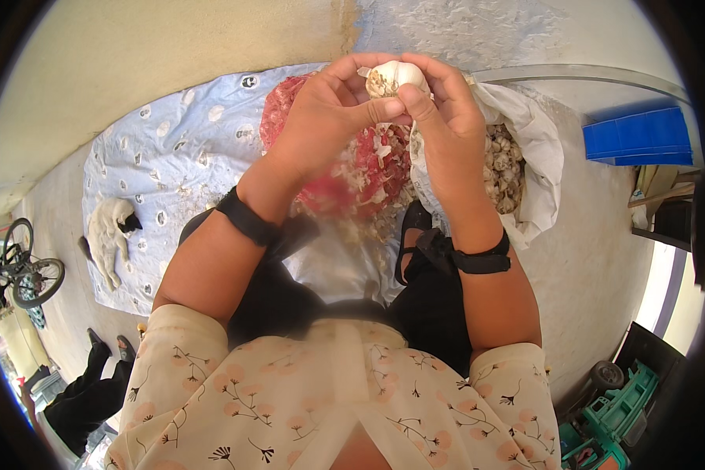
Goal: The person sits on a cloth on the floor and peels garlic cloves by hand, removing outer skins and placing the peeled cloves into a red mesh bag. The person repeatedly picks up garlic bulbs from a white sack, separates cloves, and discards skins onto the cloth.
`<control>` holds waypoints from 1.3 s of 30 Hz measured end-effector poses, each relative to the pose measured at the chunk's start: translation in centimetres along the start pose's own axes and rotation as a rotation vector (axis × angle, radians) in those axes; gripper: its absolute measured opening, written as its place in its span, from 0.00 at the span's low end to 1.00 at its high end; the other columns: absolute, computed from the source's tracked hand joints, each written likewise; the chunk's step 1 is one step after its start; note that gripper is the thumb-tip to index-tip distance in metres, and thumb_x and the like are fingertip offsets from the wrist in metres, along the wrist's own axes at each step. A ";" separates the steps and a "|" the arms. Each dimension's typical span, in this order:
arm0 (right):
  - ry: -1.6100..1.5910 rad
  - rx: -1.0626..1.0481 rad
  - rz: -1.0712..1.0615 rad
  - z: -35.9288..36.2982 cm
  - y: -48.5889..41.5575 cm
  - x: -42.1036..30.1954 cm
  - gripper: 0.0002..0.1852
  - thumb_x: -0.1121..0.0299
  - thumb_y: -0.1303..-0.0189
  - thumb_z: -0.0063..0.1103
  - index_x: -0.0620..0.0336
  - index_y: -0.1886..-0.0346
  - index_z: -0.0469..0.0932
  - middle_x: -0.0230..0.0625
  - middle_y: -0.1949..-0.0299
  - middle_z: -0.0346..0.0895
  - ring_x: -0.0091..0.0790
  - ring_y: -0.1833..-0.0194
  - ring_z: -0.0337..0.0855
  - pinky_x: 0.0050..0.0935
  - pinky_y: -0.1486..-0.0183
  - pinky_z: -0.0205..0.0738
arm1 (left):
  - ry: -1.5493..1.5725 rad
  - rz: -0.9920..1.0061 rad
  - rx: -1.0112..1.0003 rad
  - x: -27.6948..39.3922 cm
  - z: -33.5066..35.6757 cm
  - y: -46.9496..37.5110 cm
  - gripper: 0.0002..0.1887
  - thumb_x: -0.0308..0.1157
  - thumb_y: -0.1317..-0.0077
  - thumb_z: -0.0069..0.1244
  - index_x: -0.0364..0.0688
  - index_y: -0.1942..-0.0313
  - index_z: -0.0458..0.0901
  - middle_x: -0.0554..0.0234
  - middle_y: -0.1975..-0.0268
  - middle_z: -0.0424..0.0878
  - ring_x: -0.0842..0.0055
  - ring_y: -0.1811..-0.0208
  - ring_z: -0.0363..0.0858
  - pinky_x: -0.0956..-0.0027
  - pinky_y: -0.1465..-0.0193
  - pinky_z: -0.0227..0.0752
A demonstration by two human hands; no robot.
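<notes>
Both my hands are raised before me, pinching one white garlic bulb (408, 76) between them, its brownish root side turned to the left. My left hand (335, 111) grips the bulb's left side with thumb and fingers. From the right, my right hand (449, 111) holds it, thumb across its lower front. Beneath the hands lies a red mesh bag (279, 108) strewn with papery garlic skins (382, 153). An open white woven sack (540, 141) filled with garlic bulbs (502, 164) stands to the right, partly hidden by my right hand and forearm.
A cat (108, 235) lies on the light blue patterned sheet (170, 135) at left. Beyond are a bicycle (32, 264) and another person's dark-trousered legs (88, 393). A blue plastic bin (637, 138) stands at right; a green plastic item (617, 411) is at lower right. A wall runs along the far side.
</notes>
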State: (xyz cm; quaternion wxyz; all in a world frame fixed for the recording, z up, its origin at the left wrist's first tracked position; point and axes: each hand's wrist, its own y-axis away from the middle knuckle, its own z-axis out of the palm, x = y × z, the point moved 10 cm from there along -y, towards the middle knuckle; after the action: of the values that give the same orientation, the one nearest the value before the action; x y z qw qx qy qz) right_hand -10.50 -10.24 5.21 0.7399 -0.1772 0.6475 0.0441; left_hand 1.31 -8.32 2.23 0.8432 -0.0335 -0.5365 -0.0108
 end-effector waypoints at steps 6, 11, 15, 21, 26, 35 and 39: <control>-0.075 0.053 -0.013 -0.4 0.1 0.4 0.13 0.68 0.32 0.59 0.66 0.49 0.77 0.37 0.54 0.80 0.25 0.55 0.81 0.22 0.54 0.78 | 0.001 -0.010 -0.048 -0.1 0.6 0.1 0.24 0.25 0.38 0.61 0.34 0.42 0.73 0.57 0.51 0.83 0.75 0.52 0.83 0.71 0.48 0.80; -0.169 0.118 0.046 -1.7 -0.5 1.5 0.12 0.66 0.30 0.56 0.66 0.54 0.79 0.34 0.57 0.82 0.21 0.58 0.79 0.21 0.55 0.75 | -0.025 -0.086 -0.081 -0.7 1.2 0.4 0.28 0.27 0.39 0.63 0.35 0.40 0.71 0.59 0.51 0.83 0.76 0.51 0.82 0.72 0.46 0.78; -0.127 0.116 0.031 -1.7 -0.5 1.0 0.12 0.66 0.30 0.57 0.66 0.55 0.80 0.33 0.59 0.82 0.20 0.60 0.79 0.20 0.56 0.74 | -0.033 -0.012 -0.027 0.1 0.9 0.3 0.25 0.25 0.39 0.62 0.36 0.43 0.70 0.60 0.52 0.83 0.78 0.52 0.82 0.73 0.48 0.77; 0.121 -0.020 -0.004 -0.1 -0.1 -0.3 0.12 0.66 0.33 0.60 0.63 0.53 0.80 0.32 0.59 0.82 0.19 0.59 0.79 0.19 0.57 0.74 | -0.090 0.008 -0.017 0.2 0.4 0.1 0.22 0.21 0.41 0.62 0.35 0.49 0.69 0.57 0.57 0.85 0.78 0.56 0.83 0.74 0.52 0.78; 0.061 -0.071 0.021 0.4 -0.2 0.0 0.12 0.66 0.32 0.59 0.63 0.51 0.78 0.32 0.57 0.81 0.21 0.56 0.78 0.20 0.53 0.72 | -0.121 -0.036 -0.013 -0.1 -0.1 0.2 0.22 0.21 0.40 0.62 0.38 0.48 0.71 0.61 0.55 0.84 0.79 0.54 0.82 0.75 0.52 0.77; -0.015 -0.037 -0.049 0.5 -0.2 0.1 0.11 0.68 0.32 0.59 0.64 0.53 0.78 0.32 0.58 0.81 0.20 0.59 0.78 0.19 0.55 0.73 | -0.114 0.002 0.003 0.3 -0.3 0.1 0.21 0.21 0.43 0.64 0.33 0.52 0.72 0.54 0.60 0.86 0.77 0.59 0.85 0.75 0.55 0.79; -0.013 -0.020 -0.093 0.4 -0.2 0.0 0.10 0.69 0.32 0.59 0.65 0.53 0.78 0.32 0.57 0.80 0.21 0.58 0.78 0.20 0.54 0.73 | -0.115 0.019 0.008 0.5 -0.3 0.1 0.20 0.22 0.43 0.65 0.33 0.53 0.73 0.54 0.60 0.86 0.78 0.59 0.85 0.75 0.56 0.79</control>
State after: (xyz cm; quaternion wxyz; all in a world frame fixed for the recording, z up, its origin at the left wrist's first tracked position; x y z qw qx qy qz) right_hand -10.05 -10.29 5.24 0.7434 -0.2139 0.6334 0.0173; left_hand 1.76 -8.25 2.57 0.8112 -0.0357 -0.5837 0.0014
